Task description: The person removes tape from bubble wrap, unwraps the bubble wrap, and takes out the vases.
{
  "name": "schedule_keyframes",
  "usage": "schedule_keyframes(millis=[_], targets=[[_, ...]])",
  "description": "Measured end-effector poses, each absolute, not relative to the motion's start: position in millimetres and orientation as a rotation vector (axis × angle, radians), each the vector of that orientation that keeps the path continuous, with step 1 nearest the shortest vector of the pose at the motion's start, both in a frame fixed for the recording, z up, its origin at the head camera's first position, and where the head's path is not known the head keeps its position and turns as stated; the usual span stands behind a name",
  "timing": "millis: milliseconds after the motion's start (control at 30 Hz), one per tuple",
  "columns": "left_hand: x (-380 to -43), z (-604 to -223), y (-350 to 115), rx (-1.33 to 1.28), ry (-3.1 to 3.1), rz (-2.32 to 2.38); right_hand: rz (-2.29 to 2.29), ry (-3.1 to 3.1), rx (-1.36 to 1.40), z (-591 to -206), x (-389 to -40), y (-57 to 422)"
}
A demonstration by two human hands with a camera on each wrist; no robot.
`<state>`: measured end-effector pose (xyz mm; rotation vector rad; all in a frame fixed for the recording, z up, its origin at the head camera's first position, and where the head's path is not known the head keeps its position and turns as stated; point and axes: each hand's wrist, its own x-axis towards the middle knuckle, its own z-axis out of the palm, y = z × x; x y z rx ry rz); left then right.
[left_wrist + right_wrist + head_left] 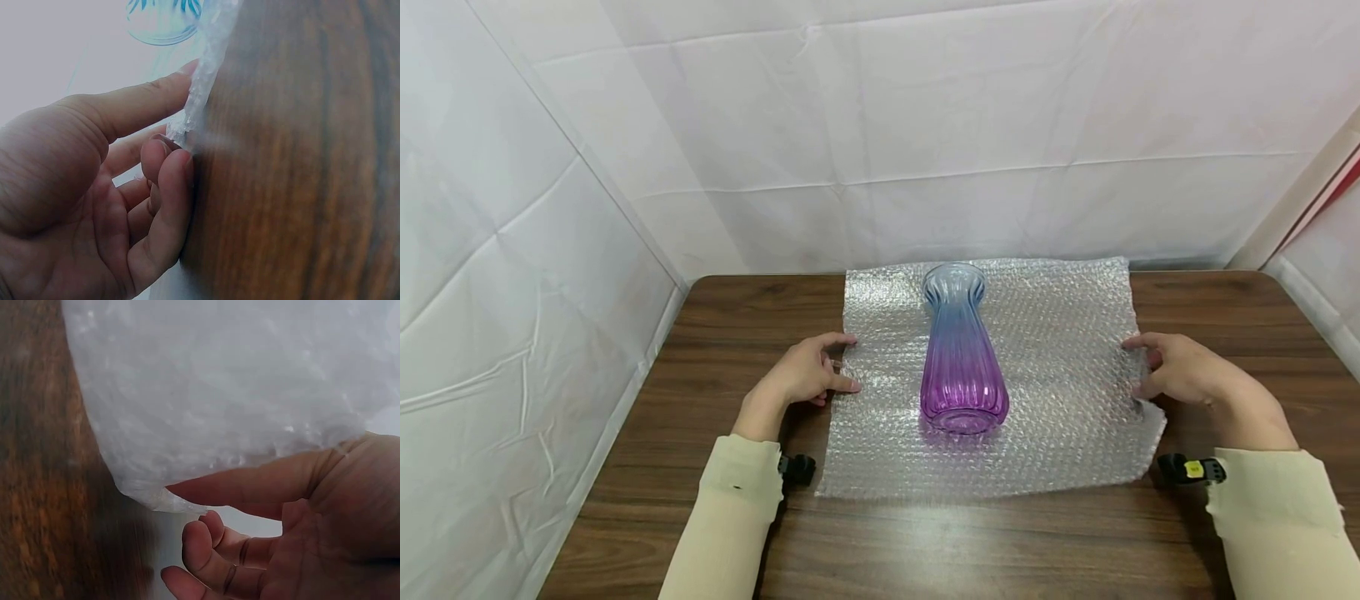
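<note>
We see a ribbed, blue-to-purple glass vase (964, 358) lying on its side on a silvery, clear bubble-wrap sheet (1060, 367), its blue mouth pointing away from us and its purple base nearest us. Left of the vase, the left hand (803, 371) sets thumb and index finger apart at the sheet's edge; we cannot tell whether it pinches the plastic. Right of the vase and farther from it, the right hand (1191, 371) pinches the opposite edge, which lifts beside the thumb. We find more sheet to the vase's right than to its left. Brown wood-grain tabletop (940, 550) gives room outside both side edges and in front of the vase's base. Behind the vase, the far edge nearly meets a wrinkled white cloth wall (955, 125), leaving little space.
</note>
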<state>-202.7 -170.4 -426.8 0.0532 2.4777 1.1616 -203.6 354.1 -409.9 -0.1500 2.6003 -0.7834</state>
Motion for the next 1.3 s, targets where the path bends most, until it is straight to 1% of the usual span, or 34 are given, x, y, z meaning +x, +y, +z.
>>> schedule_keyframes(millis=[667,1067,1300], targets=[[-202.8,-426.6,-171.3,0.053,2.468,1.175,-0.754,2.589,-0.188,-412.1,-204.1,369.0],[-203.4,-427.9,-171.4,0.057,2.460,1.173,-0.711,2.550,-0.281,-410.3,-201.4,380.7],[-204.4,-429.6,-171.7,0.048,2.465,1.169,-0.783,2.480,-0.256,-409.4,-198.8,379.7]])
